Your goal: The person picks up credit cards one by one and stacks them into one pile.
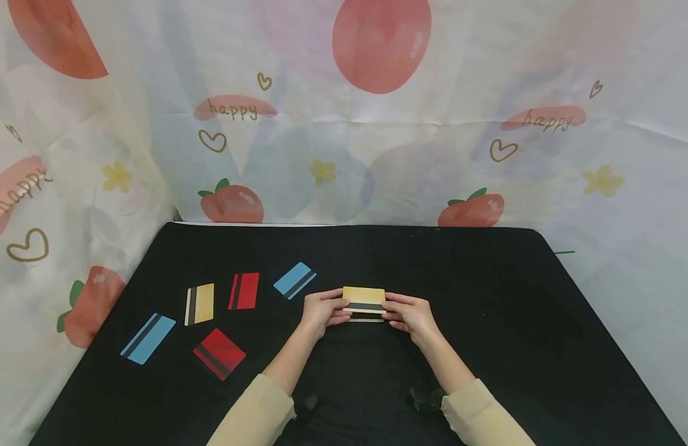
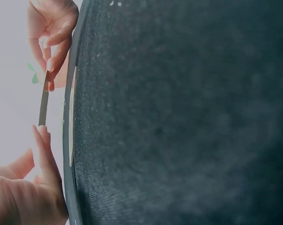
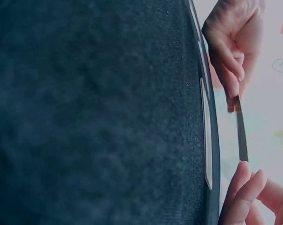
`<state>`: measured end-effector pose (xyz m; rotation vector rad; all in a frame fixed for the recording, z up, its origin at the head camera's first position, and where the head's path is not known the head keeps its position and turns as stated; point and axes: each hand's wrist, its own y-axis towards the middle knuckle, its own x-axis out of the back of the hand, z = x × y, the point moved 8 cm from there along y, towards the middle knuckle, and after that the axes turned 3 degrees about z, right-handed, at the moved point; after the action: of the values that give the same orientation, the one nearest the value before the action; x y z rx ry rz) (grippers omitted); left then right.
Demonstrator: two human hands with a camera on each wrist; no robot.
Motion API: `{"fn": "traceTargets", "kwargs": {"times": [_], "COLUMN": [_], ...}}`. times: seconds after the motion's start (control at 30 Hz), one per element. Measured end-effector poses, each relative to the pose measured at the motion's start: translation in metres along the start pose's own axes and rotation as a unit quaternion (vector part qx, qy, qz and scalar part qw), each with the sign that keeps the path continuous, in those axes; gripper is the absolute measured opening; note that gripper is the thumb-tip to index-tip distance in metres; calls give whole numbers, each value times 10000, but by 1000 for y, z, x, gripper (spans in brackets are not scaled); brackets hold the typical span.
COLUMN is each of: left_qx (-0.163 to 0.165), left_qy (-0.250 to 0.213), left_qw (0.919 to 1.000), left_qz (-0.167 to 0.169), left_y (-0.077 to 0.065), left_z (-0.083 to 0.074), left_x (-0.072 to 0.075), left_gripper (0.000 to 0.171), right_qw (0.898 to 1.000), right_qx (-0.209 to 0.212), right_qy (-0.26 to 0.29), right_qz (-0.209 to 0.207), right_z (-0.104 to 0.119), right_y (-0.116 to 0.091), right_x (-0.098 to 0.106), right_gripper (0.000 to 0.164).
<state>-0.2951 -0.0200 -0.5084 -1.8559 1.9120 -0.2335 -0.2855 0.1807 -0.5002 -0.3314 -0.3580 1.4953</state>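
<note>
Both hands pinch a gold card (image 1: 363,293) with a dark stripe along its lower part, one hand at each short end. My left hand (image 1: 320,311) has thumb and fingertips on its left end; my right hand (image 1: 409,314) grips the right end. Seen edge-on in the left wrist view, the gold card (image 2: 43,108) is raised off the black table. Beneath it, another card (image 1: 367,319) lies flat, mostly covered in the head view, with a dark stripe and pale edge showing. The right wrist view shows this lower card (image 3: 206,140) on the cloth.
Left of the hands lie striped cards: a blue one (image 1: 295,276), a red one (image 1: 251,291), a gold one (image 1: 207,303), another blue (image 1: 154,334) and another red (image 1: 225,350). A printed curtain (image 1: 399,161) hangs behind the black table (image 1: 522,347).
</note>
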Motion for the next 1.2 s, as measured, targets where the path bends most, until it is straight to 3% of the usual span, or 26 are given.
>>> {"fn": "traceTargets", "kwargs": {"times": [0.5,0.83,1.2], "left_qx": [-174,-283,-670], "left_qy": [803,1049,1542], "left_qw": [9964,9937,9853], "left_qz": [-220,-276,-295], "left_y": [-1,-1,-2], "left_z": [2,2,-3], "left_x": [7,8,7], "left_gripper": [36,35,29], "right_qw": [9994,9989,9993], "right_qx": [-138,-126,-80], "right_qy": [-321,-443,-366], "right_qz": [-74,-116,-90], "right_z": [-4,-5,-5], "right_y": [5,6,6], "right_x": [-4,-4,-4], "right_gripper": [36,35,34]}}
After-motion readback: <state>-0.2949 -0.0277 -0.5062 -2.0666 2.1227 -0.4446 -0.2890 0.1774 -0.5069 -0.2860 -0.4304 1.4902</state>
